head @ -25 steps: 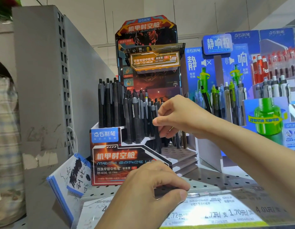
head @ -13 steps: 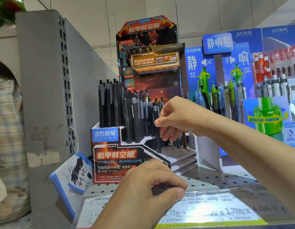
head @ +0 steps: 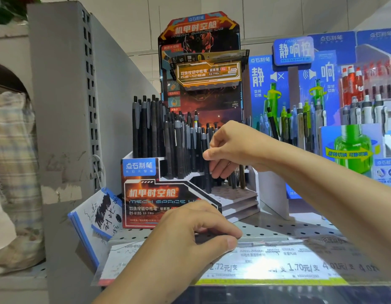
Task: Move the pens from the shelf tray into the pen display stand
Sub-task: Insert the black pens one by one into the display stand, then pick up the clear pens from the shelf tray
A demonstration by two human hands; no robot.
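Black pen (head: 206, 170), upright, pinched between thumb and curled fingers of the right hand (head: 231, 150); its lower end meets the stepped, holed tier of the pen display stand (head: 146, 194). Right forearm enters from the right, wrist raised. Left hand (head: 190, 235), low and near the camera, fingers curled with thumb tip closed on dark pens (head: 208, 238) lying on the shelf; how many, cannot tell. Stand: orange-and-black printed card, upper rows packed with dark pens (head: 168, 139). Right of it, blue display (head: 299, 95) with green and grey pens. Left, scribbled test pad (head: 100, 213) leaning. Perforated metal shelf (head: 288, 229); glossy price strip (head: 277, 266) along its front; grey slotted upright (head: 65, 106) at left.
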